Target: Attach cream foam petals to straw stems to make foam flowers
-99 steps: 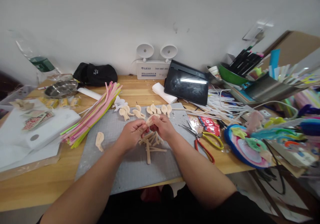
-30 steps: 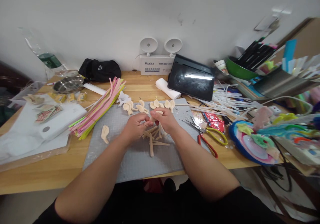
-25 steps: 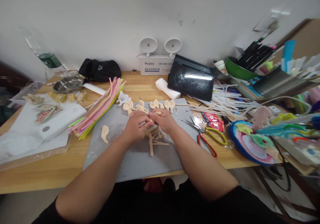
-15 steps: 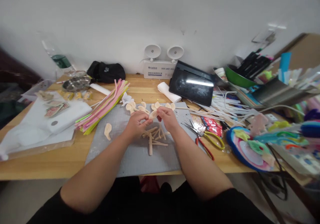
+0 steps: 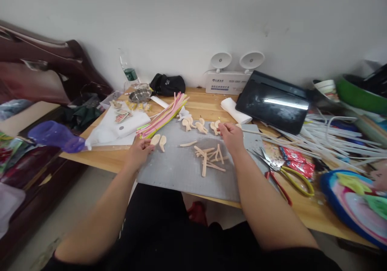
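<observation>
My left hand (image 5: pixel 141 152) is at the left edge of the grey mat (image 5: pixel 172 168), its fingertips closed on an oval cream piece (image 5: pixel 155 139). Right beside that piece lies a curved cream piece (image 5: pixel 163 142). At the mat's back edge my right hand (image 5: pixel 229 136) has its fingers pinched at a group of cream curved pieces (image 5: pixel 214 127); what they grip is too small to make out. Two more clusters of such pieces (image 5: pixel 201 126) sit to its left. Loose cream strips (image 5: pixel 209 159) lie crossed mid-mat, with a single strip (image 5: pixel 188 144) apart.
Yellow-handled scissors (image 5: pixel 298 181) and red-handled pliers (image 5: pixel 281 188) lie right of the mat. Pink and green strips (image 5: pixel 166 115) are at its back left. Behind stand a black tablet-like device (image 5: pixel 273 103) and a white twin-lamp unit (image 5: pixel 226 82).
The view has swung left. My hands, close together before, are now far apart: the left has moved to the mat's left side with an oval piece, the right stays near the back clusters.
</observation>
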`<control>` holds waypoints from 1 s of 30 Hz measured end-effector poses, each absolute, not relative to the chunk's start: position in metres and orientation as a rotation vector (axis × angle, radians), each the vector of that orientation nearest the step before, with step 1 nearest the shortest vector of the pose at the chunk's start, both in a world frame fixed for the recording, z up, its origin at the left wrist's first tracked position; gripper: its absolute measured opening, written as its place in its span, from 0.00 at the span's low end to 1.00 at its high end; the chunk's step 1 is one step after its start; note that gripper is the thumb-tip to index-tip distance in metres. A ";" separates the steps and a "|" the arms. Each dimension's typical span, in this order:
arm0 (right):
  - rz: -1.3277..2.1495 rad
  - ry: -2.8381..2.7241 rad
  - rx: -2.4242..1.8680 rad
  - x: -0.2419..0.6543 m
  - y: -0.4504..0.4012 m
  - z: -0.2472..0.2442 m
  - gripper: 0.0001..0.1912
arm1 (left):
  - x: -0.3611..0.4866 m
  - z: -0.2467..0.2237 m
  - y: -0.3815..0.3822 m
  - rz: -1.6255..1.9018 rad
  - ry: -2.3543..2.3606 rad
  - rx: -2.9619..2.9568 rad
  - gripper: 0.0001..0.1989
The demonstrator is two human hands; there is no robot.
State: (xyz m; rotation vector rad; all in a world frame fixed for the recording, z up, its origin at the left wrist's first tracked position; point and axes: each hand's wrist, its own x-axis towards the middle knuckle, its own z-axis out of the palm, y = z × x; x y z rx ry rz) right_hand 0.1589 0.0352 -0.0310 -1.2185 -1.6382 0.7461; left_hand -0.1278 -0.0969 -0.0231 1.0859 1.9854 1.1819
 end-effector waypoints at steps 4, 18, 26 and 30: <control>0.564 -2.050 -1.135 0.154 0.032 -0.032 0.11 | -0.127 -0.031 -0.097 1.060 2.195 1.099 0.15; 0.369 -2.559 -0.907 0.140 0.030 -0.039 0.11 | -0.104 -0.012 -0.099 0.710 2.374 2.080 0.10; 0.362 -2.500 -1.014 0.147 0.030 -0.030 0.09 | -0.043 -0.010 -0.061 0.201 2.108 2.400 0.10; 0.469 -2.589 -0.890 0.143 0.020 -0.026 0.11 | -0.037 -0.010 -0.050 0.082 2.070 2.406 0.07</control>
